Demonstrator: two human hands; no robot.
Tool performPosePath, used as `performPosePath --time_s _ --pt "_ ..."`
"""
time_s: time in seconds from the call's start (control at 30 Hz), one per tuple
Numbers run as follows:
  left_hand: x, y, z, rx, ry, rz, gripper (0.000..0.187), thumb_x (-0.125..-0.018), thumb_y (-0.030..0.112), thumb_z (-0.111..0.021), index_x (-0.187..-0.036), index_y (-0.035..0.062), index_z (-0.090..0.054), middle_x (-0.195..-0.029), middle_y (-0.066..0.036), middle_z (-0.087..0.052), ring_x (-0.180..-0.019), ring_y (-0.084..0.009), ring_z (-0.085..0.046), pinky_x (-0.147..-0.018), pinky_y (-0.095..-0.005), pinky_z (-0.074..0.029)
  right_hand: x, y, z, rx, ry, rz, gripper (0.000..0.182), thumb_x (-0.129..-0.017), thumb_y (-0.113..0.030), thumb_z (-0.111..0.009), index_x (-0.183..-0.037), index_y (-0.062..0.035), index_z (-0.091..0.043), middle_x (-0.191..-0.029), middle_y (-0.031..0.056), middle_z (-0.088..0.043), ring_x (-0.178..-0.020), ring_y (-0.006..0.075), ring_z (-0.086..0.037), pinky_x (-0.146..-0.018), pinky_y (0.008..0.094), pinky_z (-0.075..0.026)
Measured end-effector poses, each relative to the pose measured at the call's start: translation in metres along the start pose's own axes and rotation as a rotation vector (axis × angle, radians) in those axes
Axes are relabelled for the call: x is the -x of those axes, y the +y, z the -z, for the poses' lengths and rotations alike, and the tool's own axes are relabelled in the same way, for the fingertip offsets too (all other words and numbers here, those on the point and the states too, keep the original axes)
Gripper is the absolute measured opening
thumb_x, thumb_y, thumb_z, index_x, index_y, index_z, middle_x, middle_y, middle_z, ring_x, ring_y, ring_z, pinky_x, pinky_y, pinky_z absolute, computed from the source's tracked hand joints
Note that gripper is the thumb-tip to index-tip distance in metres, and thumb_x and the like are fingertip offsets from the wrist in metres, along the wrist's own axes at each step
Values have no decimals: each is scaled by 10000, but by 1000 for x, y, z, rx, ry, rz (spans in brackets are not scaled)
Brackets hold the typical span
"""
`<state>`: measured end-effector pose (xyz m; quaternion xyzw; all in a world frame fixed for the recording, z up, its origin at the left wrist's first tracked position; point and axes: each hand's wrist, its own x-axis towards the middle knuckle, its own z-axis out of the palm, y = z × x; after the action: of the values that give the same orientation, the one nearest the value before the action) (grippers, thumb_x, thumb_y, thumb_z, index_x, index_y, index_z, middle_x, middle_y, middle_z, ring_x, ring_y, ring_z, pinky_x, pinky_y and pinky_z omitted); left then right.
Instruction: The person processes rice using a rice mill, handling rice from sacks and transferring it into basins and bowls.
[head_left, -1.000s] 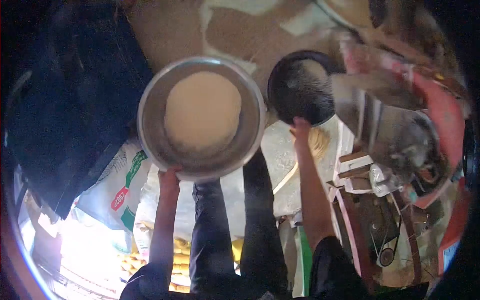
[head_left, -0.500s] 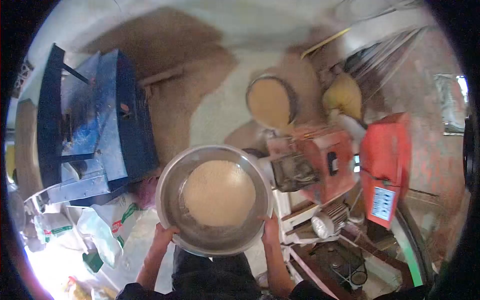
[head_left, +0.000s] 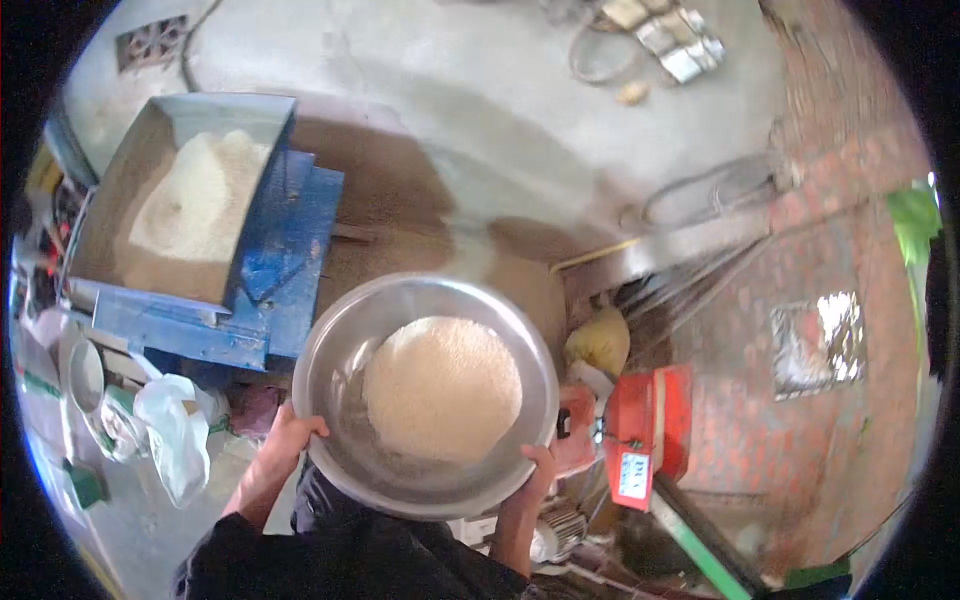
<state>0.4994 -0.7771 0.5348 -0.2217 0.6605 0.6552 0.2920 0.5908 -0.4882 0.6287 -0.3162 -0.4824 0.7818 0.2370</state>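
While gripped at its rim by the left hand (head_left: 292,432) and right hand (head_left: 541,468), both closed on it | steel basin (head_left: 340,350) of grain (head_left: 442,388) is carried chest-high | blue hopper (head_left: 258,250), already part-filled, lies beyond | basin not yet emptied.

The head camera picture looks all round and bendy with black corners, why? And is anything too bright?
Head view: a fisheye lens curves the brick wall and leaves black corners. Glare whitens the plastic bags at lower left. The metal bowl of grain, held by both hands, looks sharp.
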Motion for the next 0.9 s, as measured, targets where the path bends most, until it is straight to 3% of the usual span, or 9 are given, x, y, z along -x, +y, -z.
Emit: performPosePath --time_s 0.2,0.3,0.47,0.6,0.67,0.73,0.8,0.87,0.9 --pt "-2 73 41 432 -127 -122 268 -667 -18 -564 -928 -72 -596 -760 -70 -598 -672 -170 -561 -598 -286 -446 -37 -47 -105 97 -74 106 668 -616 -139 -542 -1253 44 -457 -1090 155 -571 -934 288 -588 -828 343 -473" --pt "-21 89 56 583 -161 -189 257 -688 -4 -544 -935 -60 -586 -778 -66 -590 -700 -173 -566 -624 -296 -463 -15 -91 -221 190 -219 252 613 -637 -155 -535 -1220 35 -509 -1054 140 -597 -935 256 -595 -815 315 -467" --pt "-53 118 66 941 -283 3 265 -714 39 -528 -964 -43 -562 -850 -110 -599 -746 -241 -592 -723 -347 -506 -13 -120 -370 429 -518 402 527 -649 -118 -552 -1149 49 -562 -901 100 -635 -840 177 -595 -760 270 -458" --pt "-73 135 68 1187 -421 53 253 -738 66 -524 -973 -25 -549 -919 -130 -613 -822 -255 -609 -806 -368 -506 4 -87 -469 410 -872 621 255 -691 -115 -544 -870 9 -677 -680 25 -579 -686 97 -513 -645 231 -408" --pt "-69 150 64 1230 -472 34 245 -764 78 -531 -987 -21 -547 -936 -134 -618 -865 -253 -613 -845 -379 -499 9 -68 -514 637 -1101 691 255 -705 -153 -607 -887 2 -697 -950 103 -657 -898 180 -602 -853 308 -438" --pt "-70 160 64 1328 -428 -67 213 -794 80 -534 -987 -7 -558 -964 -127 -618 -884 -246 -612 -831 -386 -505 66 -56 -542 676 -1087 763 160 -773 -137 -590 -907 -112 -673 -721 89 -683 -582 229 -607 -883 361 -448" --pt "-134 123 59 1589 -909 -269 123 -847 95 -517 -939 37 -572 -901 -80 -627 -730 -205 -608 -697 -338 -519 97 -57 -559 1093 -1232 946 166 -804 -68 -532 -643 -61 -572 -626 112 -599 -655 216 -611 -951 437 -401" --pt "-143 142 33 1060 -62 -594 142 -885 122 -487 -955 38 -578 -855 -77 -627 -659 -187 -590 -654 -335 -513 118 -22 -566 891 -1155 1171 187 -811 -51 -520 -627 -69 -543 -617 105 -585 -670 219 -609 -969 457 -381" --pt "-145 146 48 926 -157 -600 189 -920 135 -440 -995 37 -583 -857 -79 -623 -718 -189 -588 -663 -347 -509 125 -9 -566 682 -1049 1374 212 -818 -33 -507 -610 -76 -513 -608 97 -570 -685 222 -608 -988 478 -362"
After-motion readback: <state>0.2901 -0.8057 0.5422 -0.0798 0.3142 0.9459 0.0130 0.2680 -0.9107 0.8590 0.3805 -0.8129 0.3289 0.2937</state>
